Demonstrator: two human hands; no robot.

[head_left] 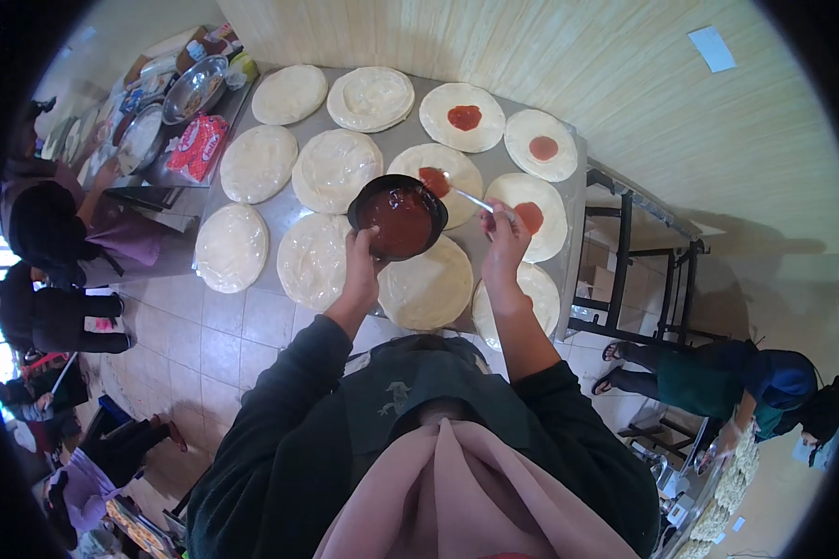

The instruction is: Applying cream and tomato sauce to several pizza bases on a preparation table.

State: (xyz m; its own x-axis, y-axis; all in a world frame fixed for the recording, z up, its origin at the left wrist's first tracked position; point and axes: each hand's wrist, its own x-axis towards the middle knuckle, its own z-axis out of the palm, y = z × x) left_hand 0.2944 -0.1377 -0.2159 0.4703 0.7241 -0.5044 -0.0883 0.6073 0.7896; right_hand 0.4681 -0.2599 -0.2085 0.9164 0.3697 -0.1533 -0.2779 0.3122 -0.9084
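My left hand [361, 253] grips the near rim of a black bowl [397, 216] of red sauce, held up over the steel counter [280, 212]. My right hand [500, 230] is closed on the handle of a spoon [460, 193]; its loaded tip sits over the dough round [438, 177] just behind the bowl, where a red blob shows.

Dough rounds on the counter: twelve counted, in roughly three rows.
- Sauced: the far round [462, 117] with a red dab at centre; the far right round [541, 145] with a paler dab; the round [528, 207] just beyond my right hand, its dab partly hidden by my fingers.
- Plain: the rest, including the near one [426, 282] below the bowl and the leftmost one [231, 248] at the counter's edge.

Left of the counter: a second table with a metal bowl [194, 88] and a red-and-white packet [197, 146]. People sit along the left rim of the view. At lower right a person in a blue head covering [781, 376] bends beside a dark metal rack [636, 270]. The floor [205, 345] is tiled.
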